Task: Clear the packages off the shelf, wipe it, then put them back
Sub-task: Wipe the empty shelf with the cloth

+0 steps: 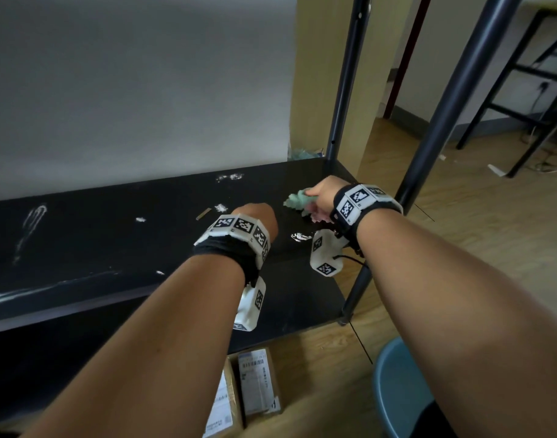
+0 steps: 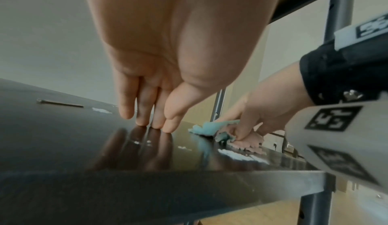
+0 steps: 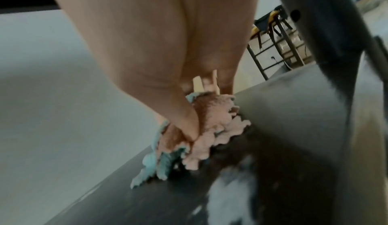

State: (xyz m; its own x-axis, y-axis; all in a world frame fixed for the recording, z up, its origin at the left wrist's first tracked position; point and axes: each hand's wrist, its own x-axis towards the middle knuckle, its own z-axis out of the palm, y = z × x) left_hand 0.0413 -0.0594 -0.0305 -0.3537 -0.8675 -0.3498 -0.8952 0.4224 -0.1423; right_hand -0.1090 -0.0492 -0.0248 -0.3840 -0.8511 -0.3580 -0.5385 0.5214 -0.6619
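The black shelf [image 1: 97,248] carries white dust smears and bits, with no packages on it. My right hand [image 1: 321,196] grips a crumpled teal and pink cloth [image 1: 299,202] and presses it on the shelf near the right end; the same cloth [image 3: 201,137] shows bunched under my thumb in the right wrist view. My left hand [image 2: 151,122] rests on the shelf [image 2: 63,137] with straight fingertips, just left of the cloth [image 2: 212,129]. Two cardboard packages [image 1: 255,384] with white labels lie on the floor below the shelf's front edge.
Dark metal uprights [image 1: 454,90] stand at the shelf's right corners. A small flat brown strip [image 1: 203,213] lies on the shelf ahead of my left hand. A blue round stool [image 1: 400,384] sits at lower right. A grey wall backs the shelf.
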